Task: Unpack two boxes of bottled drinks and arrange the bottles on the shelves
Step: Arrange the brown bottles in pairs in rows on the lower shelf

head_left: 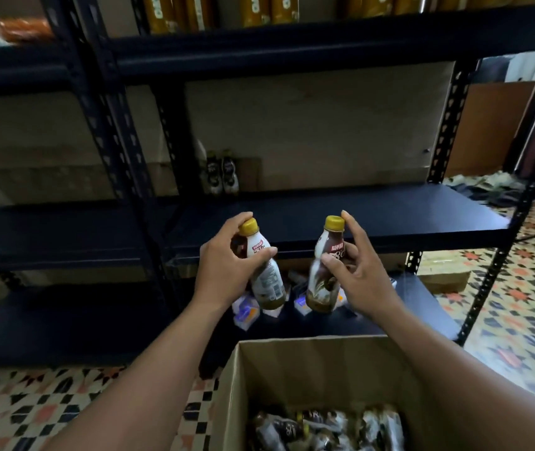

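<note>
My left hand (227, 265) grips a yellow-capped coffee bottle (267, 278) around its shoulder, held upright in front of the black middle shelf (373, 216). In my right hand (357, 275) is a second bottle of the same kind (323, 284), fingers curled round its neck and label. Two bottles (222, 172) stand at the back left of that shelf. An open cardboard box (237, 379) sits on the floor below my arms, with several more bottles (324, 431) lying inside.
Gold packages (272, 8) line the top shelf. Small white and blue packets (243, 312) lie on the lowest shelf. A second black rack (48, 229) stands at the left. Patterned floor tiles (520, 304) spread right, with a flat carton (442, 271) behind the rack's post.
</note>
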Available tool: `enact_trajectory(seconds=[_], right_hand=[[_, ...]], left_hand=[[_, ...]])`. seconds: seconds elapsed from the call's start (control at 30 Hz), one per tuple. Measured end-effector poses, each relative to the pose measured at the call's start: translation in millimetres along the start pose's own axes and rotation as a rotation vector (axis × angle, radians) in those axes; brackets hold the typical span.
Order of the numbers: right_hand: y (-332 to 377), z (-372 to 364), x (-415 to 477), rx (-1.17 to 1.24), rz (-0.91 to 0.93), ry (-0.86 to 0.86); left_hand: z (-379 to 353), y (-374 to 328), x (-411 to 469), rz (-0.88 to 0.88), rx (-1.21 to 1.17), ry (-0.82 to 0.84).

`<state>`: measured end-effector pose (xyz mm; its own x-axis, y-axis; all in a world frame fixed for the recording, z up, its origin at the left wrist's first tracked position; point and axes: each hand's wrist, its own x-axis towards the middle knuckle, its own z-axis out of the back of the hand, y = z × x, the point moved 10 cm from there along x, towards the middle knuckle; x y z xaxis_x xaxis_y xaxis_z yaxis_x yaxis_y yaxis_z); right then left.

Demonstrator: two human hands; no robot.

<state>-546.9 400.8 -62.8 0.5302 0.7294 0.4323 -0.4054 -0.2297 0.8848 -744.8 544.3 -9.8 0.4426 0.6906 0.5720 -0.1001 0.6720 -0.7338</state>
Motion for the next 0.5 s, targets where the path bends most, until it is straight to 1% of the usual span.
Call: enact_trajectory(seconds=[0.13, 0.3, 0.4, 0.5], right_hand=[[3.0, -8.3, 51.0, -0.044, 0.020, 0.011], [3.0, -25.8, 125.5, -0.172, 0.037, 0.049], [1.6, -38.0, 164.5, -0.202, 0.056, 0.061], [-14.2, -49.9, 197.3, -0.226, 0.074, 0.073]], left_hand=[[0.6, -1.3, 46.1, -0.055, 0.075, -0.004], [-3.7, 10.0, 113.7, -0.102, 0.117, -0.018], [-14.5, 26.9, 150.3, -0.102, 0.101, -0.007], [-28.6, 54.3, 178.8, -0.072, 0.096, -0.005]])
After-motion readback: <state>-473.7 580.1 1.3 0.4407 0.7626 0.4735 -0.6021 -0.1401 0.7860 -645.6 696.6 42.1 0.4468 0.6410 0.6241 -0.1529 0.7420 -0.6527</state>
